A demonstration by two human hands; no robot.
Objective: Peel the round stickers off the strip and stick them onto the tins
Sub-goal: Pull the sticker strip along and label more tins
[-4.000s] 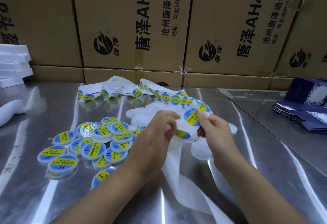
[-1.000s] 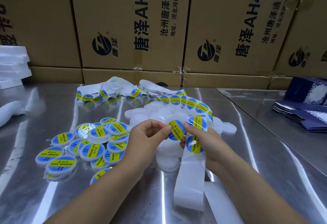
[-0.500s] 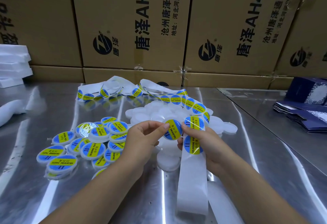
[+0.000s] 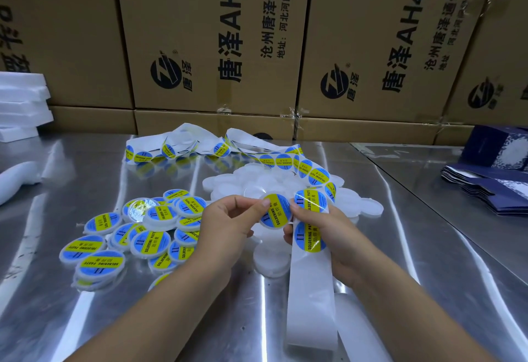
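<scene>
Strip tail: nearest us, the bare white backing of the strip [image 4: 310, 304] hangs down from our rt hand onto the metal table [image 4: 428, 247].
Rt hand: our right hand [image 4: 328, 227] pinches the strip, w/ one blue-yellow sticker [image 4: 310, 237] lying over the palm and another sticker [image 4: 311, 201] curling over the fingertips.
Left hand: our left hand [image 4: 228, 224] pinches the held tin [image 4: 275, 212] at its left edge, thumb on top; the rt thumb touches the tin's other edge.
Held tin: between both hands, above the table, already bearing a blue-yellow "SOLDERING" label, face tilted toward us.
Done tins: labelled tins [image 4: 137, 236] piled on the table left of our left hand, overlapping each other.
Blank tins: plain white tins [image 4: 365, 207] heaped just behind and below the hands.
Strip, far part: runs back from the rt hand over the blank tins and ends in loose loops [image 4: 171, 147] near the wall of boxes.
Sides: white foam slabs [image 4: 23, 104] far left; dark blue folded cartons [image 4: 491, 184] far rt.
Back: cardboard boxes [image 4: 214, 41] stacked behind the table.
</scene>
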